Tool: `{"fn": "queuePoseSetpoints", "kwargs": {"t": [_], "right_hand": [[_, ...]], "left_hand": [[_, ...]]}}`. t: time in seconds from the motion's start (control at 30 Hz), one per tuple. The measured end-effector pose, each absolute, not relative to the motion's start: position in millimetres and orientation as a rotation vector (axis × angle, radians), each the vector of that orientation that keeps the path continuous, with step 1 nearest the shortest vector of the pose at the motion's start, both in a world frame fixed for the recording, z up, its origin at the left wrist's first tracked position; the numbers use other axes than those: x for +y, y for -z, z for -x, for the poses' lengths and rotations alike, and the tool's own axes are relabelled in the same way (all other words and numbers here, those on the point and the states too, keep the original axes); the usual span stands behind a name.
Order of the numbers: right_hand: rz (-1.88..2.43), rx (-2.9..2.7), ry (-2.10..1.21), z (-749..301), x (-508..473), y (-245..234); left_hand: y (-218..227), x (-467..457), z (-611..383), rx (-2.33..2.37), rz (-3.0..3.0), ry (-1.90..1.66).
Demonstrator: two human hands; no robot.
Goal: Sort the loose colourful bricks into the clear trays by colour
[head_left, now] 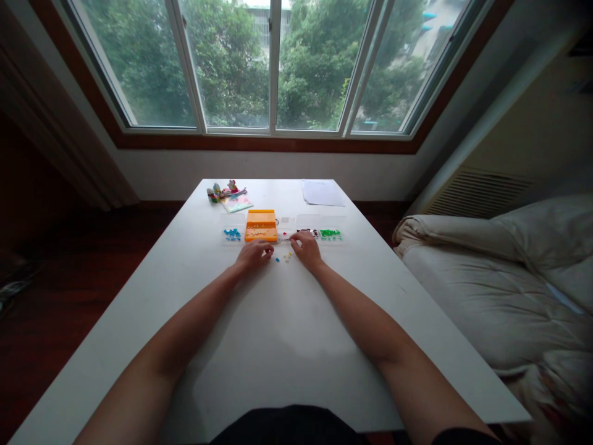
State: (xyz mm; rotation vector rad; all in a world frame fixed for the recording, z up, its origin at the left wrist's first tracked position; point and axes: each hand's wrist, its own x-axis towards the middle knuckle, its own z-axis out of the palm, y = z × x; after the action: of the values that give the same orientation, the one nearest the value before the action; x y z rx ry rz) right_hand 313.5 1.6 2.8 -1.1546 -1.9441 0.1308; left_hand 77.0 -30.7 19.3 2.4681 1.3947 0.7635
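Observation:
My left hand (254, 253) rests on the table just in front of an orange box (261, 235), its fingers curled together. Anything between those fingertips is too small to make out. My right hand (306, 247) reaches to the front of a clear compartment box (286, 224), thumb and fingers drawn into a pinch whose contents I cannot tell. Between the hands lie a small blue piece (277, 260) and several tiny yellow and pale pieces (287, 256). Small yellowish bits lie in the orange box.
Clear boxes hold blue pieces (232, 235) at left and green pieces (330, 234) at right, with dark red pieces (303, 231) partly behind my right hand. Farther back are small colourful figures (227, 190), a pastel booklet (237, 203) and white paper (323, 193). A sofa (491, 278) stands right of the white table (296, 340).

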Motion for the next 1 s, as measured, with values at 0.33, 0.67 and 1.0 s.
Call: {"fn": "queuePoseSetpoints", "kwargs": {"t": [0.33, 0.67, 1.0], "right_hand": [[1.185, -1.849, -0.12, -311, 1, -1], [1.165, -1.886, -0.124, -309, -2, -4], [0.764, -2.467, -0.122, -280, -28, -6]], "left_hand": [[-26, -43, -99, 1.303, -2.648, -0.599], [-21, -33, -82, 1.369, -2.565, -0.71], [-20, -13, -42, 1.733, -2.17, -0.992]]}}
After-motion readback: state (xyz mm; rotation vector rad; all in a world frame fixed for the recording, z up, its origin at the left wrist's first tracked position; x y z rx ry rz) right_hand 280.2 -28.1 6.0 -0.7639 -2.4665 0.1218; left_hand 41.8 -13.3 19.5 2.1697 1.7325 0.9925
